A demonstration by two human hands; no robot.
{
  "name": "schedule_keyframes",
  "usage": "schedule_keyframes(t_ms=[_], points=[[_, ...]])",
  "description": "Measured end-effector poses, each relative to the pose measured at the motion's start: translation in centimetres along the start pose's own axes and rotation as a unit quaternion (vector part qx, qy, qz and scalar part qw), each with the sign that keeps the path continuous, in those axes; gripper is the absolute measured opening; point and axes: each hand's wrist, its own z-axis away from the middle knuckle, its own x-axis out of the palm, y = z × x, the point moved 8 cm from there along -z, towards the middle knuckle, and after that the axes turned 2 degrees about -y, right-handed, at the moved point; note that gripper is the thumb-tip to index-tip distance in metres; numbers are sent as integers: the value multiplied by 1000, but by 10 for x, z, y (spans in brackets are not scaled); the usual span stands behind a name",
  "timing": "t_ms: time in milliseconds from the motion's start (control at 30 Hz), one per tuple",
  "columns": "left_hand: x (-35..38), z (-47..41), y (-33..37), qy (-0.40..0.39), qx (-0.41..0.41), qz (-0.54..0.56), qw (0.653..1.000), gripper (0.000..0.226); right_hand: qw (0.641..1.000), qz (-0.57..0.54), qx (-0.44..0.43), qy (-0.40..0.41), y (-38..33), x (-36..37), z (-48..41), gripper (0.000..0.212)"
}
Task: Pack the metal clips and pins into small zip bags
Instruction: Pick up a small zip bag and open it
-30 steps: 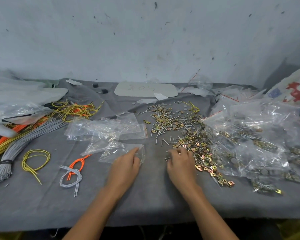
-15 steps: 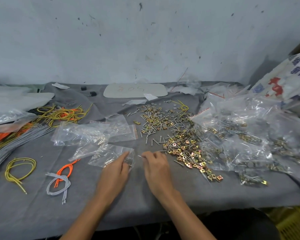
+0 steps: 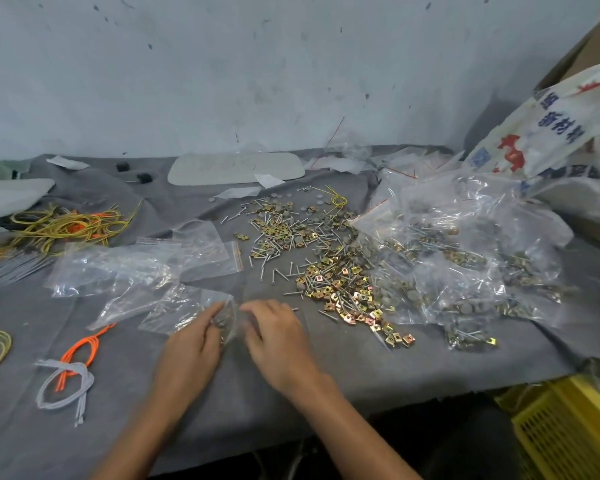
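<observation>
Grey cloth-covered desk (image 3: 326, 393), with stock spread left to right across it. The largest mass is a mound of clear plastic bags already filled with hardware (image 3: 465, 258) on the right, well apart from the hands. Next is the loose heap of brass-coloured square metal clips and silver metal pins (image 3: 326, 271). It lies right of and beyond the hands, its long axis running on a diagonal from far-left to near-right, with the near end tailing off level with the right hand. Left of the heap is a scatter of empty clear zip bags with red seal strips (image 3: 201, 251), some overlapping. The small clear plastic zip bag (image 3: 184, 310) being worked lies nearest, flat on the cloth. Its long axis runs roughly left-right and its mouth end faces right, into the gap between the hands. A few small bits seem to sit just inside the mouth, too blurred to name. Left hand (image 3: 191, 355): palm down over the bag's right end, fingers curled at the mouth edge and apparently gripping it. Right hand (image 3: 278, 337): knuckles up, fingers bent down just beside the mouth, fingertips hidden, so I cannot tell whether it carries anything. Judgement: the right hand is the nearer to the heap and suited to fetching, while the left keeps the mouth available. The clips are small folded plates with a yellow-pink sheen. The pins are thin, straight and headed, lying at all angles and tangled among the clips. Likely fiddly to pick singly.
</observation>
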Motion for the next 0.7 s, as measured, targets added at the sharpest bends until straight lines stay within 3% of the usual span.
schedule_keyframes(t_ms=[167, 300, 467, 700], points=[[1, 2, -4, 1, -12, 10, 1000, 41, 993, 81, 79, 38, 75, -71, -12, 18], [2, 3, -4, -3, -16, 20, 1000, 38, 980, 151, 121, -45, 117, -84, -18, 23], [1, 3, -4, -1, -28, 17, 999, 41, 975, 165, 109, -100, 117, -74, -23, 38], [1, 6, 0, -6, -28, 24, 999, 42, 974, 190, 74, -101, 99, -56, -30, 23]])
